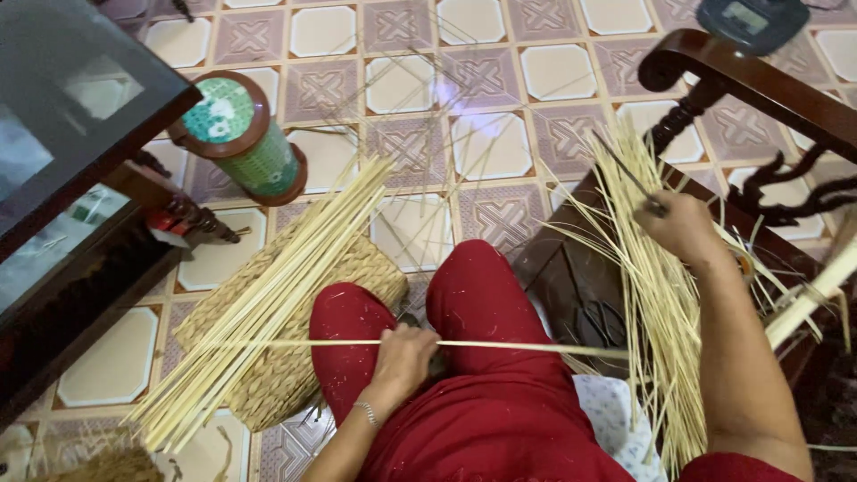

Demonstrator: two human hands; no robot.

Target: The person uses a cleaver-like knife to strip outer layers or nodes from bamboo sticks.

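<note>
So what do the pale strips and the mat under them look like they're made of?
The strips look like split bamboo or cane: pale yellow, matte, straight and stiff. The mat looks like woven straw or seagrass: tan, with a coarse braided texture. Neither can be told for sure.

At the top right edge we see a dark blue-grey device (752, 21) on the tiled floor, with a small pale rectangular screen (743, 16) on its face. Left of centre a green cylindrical canister (243, 138) lies tilted, its wrap patterned green and white, ends brown.

patterned floor tiles (500, 143), a dark glass-topped table (62, 116) at left, a carved wooden chair (750, 89) at right.
</note>
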